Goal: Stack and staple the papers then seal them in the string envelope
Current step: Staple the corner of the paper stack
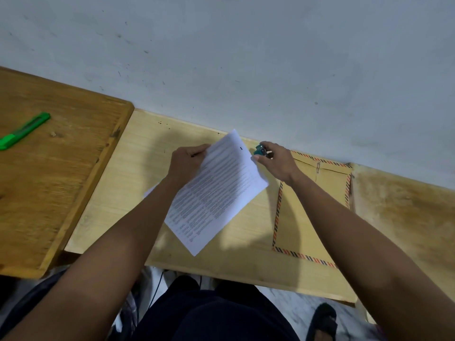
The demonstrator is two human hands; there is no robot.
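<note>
Nearest the camera, two bare forearms reach out over the pale wooden table (138,173). The stack of white printed paper sheets (216,190) is lifted off the table and tilted, its far corner raised toward the wall. The left hand (187,163) pinches the stack's left edge, fingers closed on the sheets. Beside it lies the brown string-tie envelope with a red-and-black striped border (312,207), flat on the table and partly under the right forearm, its flap end toward the wall.

Farther out, the right hand (275,161) is curled around a small teal stapler (260,151), just beside the stack's upper right edge; whether the stapler already bites the paper is hidden by the fingers. Stapling seems to be the step in hand. To do it well, the sheets should be squared at the corner first, held firmly by the left hand, and the stapler slid fully over that corner before squeezing. A green utility knife (23,131) lies well apart on the darker wooden board (73,168).
</note>
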